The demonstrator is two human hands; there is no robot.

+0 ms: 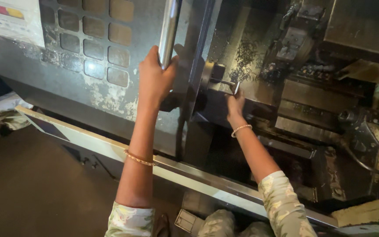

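My left hand (155,77) is wrapped around the lower end of a shiny vertical door handle bar (169,26) on the grey sliding door (66,83) of a lathe-type machine. My right hand (235,103) reaches into the open machine and grips a small metal key or workpiece (234,86) that sticks out of the round dark chuck (209,78). Both wrists carry thin bangles, and my sleeves are pale with a floral pattern.
The door has a window of several rounded squares (95,39). Inside the machine sit a tool turret (294,39) with metal chips and dark oily slides (330,131). A pale metal rail (110,147) runs along the front. A crumpled cloth (3,112) lies at left.
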